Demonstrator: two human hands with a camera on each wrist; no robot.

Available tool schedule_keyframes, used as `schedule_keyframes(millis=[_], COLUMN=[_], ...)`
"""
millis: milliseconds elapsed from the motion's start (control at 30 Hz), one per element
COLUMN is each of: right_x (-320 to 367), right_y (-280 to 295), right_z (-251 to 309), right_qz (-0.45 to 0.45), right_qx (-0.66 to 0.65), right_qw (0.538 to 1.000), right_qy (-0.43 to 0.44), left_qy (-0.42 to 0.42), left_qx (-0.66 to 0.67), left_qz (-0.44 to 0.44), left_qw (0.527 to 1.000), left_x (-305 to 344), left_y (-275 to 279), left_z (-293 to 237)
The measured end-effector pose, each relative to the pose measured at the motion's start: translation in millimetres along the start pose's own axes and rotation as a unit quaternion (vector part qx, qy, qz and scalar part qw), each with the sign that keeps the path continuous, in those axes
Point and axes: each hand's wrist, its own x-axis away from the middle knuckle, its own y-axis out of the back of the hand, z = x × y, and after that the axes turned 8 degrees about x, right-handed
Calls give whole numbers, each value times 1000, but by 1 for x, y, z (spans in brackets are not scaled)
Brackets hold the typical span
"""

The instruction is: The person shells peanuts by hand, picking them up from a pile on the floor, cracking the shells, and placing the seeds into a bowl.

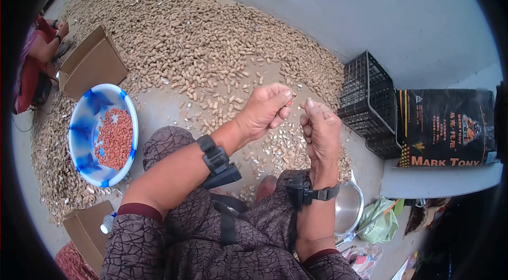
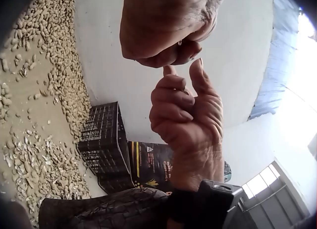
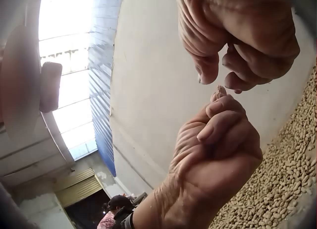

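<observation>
In the head view my left hand pinches a peanut between thumb and forefinger, a reddish kernel showing at the shell. The right wrist view has the peanut's pale shell sticking up from the left fingertips. Close by, my right hand faces it, fingers curled and thumb a little apart from the forefinger. No object shows between that thumb and forefinger in the left wrist view, where the right hand is seen palm-on; I cannot tell whether the curled fingers hide something. Unshelled peanuts lie heaped beyond both hands.
A blue and white basin at the left holds shelled red kernels. Cardboard boxes and another person are beyond it. Black crates, a black sack and a metal bowl stand at right. Empty shells litter the floor.
</observation>
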Motion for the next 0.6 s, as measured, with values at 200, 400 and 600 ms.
schedule_keyframes(millis=[200,400,600], right_x=[-2,-1,4], right_y=[-11,-14,-11], right_z=[-13,-15,-13], right_qz=[78,30,60], right_qx=[-98,-87,-101], right_qw=[992,996,993], right_qy=[-32,0,30], left_qy=[-6,17,31], left_qx=[-57,-132,-80], left_qz=[4,23,61], left_qw=[998,991,994], left_x=[-1,1,4], left_y=[1,1,1], left_z=[10,10,9])
